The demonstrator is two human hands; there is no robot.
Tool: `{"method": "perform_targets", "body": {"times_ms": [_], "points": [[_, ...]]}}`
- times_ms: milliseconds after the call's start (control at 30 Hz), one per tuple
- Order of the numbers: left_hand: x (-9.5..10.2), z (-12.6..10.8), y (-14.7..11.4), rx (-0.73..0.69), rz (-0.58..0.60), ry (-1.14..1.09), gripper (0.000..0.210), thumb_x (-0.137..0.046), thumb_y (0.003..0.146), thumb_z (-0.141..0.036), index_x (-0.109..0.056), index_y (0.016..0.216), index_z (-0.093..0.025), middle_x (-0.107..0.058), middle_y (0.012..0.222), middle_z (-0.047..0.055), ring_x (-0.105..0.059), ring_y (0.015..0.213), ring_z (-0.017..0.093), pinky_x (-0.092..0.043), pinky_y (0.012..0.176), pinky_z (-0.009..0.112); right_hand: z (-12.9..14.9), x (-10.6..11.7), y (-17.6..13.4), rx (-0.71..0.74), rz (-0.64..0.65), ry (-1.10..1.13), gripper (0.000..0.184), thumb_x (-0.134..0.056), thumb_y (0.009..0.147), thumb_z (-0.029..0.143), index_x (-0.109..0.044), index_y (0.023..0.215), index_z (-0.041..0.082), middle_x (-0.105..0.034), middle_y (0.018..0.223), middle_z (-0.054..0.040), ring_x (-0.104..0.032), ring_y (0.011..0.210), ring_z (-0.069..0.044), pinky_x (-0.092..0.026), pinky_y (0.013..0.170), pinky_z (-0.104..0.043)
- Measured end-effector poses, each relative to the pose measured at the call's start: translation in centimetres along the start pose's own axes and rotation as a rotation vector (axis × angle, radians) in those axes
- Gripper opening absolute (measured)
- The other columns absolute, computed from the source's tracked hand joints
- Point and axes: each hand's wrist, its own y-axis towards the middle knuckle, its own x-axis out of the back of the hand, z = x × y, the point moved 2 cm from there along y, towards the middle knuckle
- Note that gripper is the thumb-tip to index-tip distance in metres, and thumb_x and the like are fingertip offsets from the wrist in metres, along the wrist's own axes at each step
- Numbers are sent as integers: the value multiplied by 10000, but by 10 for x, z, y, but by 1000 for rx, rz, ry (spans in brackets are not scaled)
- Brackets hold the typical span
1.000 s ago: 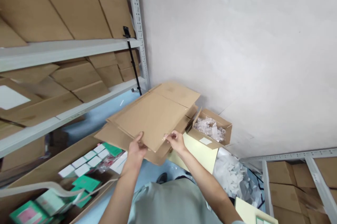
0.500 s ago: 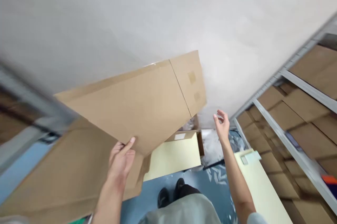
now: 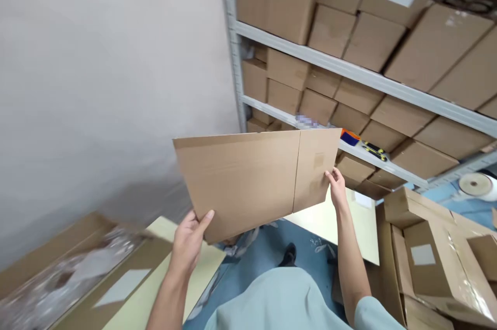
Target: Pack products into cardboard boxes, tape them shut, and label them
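Left hand (image 3: 188, 241) grips the flat, creased brown cardboard sheet (image 3: 248, 180) at eight o'clock, right hand (image 3: 337, 190) pinching its three o'clock edge!

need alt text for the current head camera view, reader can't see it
The left hand and right hand hold a flat, creased cardboard sheet at opposite ends, above a blue floor. Beyond it, metal shelving carries rows of brown boxes; at lower left, an open box contains clear plastic.

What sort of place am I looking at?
Likely a storeroom or packing area: metal shelving stacked with cartons, an open box of clear plastic, and flat cardboard being held.
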Motion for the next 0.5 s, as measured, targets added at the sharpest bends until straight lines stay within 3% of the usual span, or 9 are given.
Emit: {"method": "perform_targets", "body": {"times_ms": [133,200,267,367,500], "points": [[-114,50,57,-169,-30,256,643,-911,732,-631,-714,1175,-208,-765,1205,126,-746,1215,318,-575,1193,474,-36,113,3,-20,-58,-98,518,-821,866,641,-764,1148,209,-845,1227,-166,-789,1145,-329,-616,1043,-454],[-169,80,77,-229,-47,450,580,-814,815,-583,-722,1231,-190,-732,1261,149,-745,1204,327,-558,1212,510,-55,159,3,-33,-86,-209,528,-794,876,678,-777,1102,201,-853,1178,-161,-793,1094,-327,-624,1016,-458],[-219,110,89,-246,9,634,533,-711,873,-527,-743,1259,-160,-720,1283,184,-744,1195,350,-552,1215,548,-72,197,0,-61,-162,-328,573,-724,913,723,-791,1090,182,-857,1149,-171,-791,1056,-331,-631,977,-461],[-277,149,93,-203,143,735,580,-652,893,-479,-745,1336,-117,-729,1290,228,-747,1204,375,-568,1194,565,-91,239,-9,-110,-282,-472,636,-596,1001,737,-816,1142,157,-855,1172,-199,-788,1084,-352,-636,954,-460],[-320,183,97,-96,236,657,713,-682,886,-451,-662,1524,-132,-738,1378,227,-736,1287,351,-605,1155,508,-108,263,-28,-186,-358,-508,676,-536,1066,696,-795,1373,152,-805,1387,-219,-780,1229,-366,-646,1024,-458]]}}
